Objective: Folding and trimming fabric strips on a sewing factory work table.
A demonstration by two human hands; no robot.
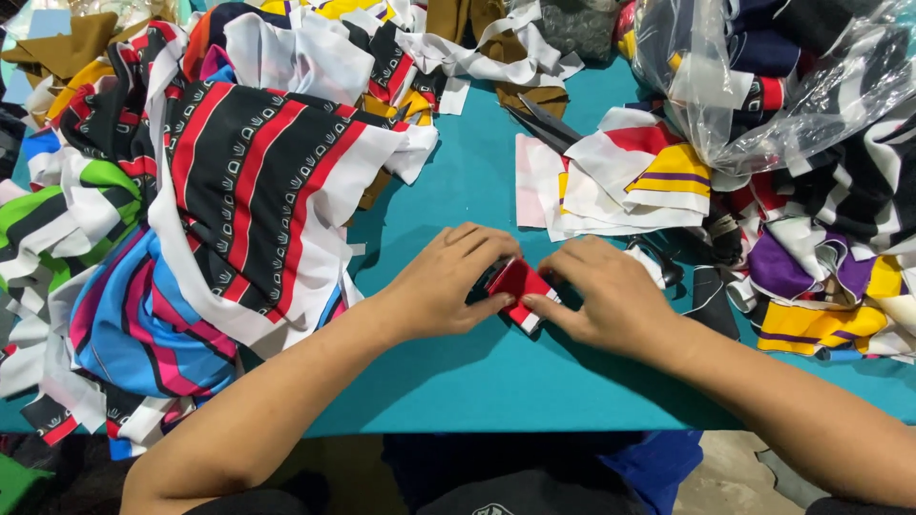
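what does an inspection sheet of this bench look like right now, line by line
surface: teal table, bare in the middle and front
job's things: small red, white and black fabric piece, flat on the table
clutter: striped fabric heap at left; fabric offcuts and clear plastic bag at right; dark scissors near the back
grippers: left hand and right hand both press on the fabric piece
cables: nothing seen
surroundings: floor below the table edge

Fabric heaps, plastic bag, teal table
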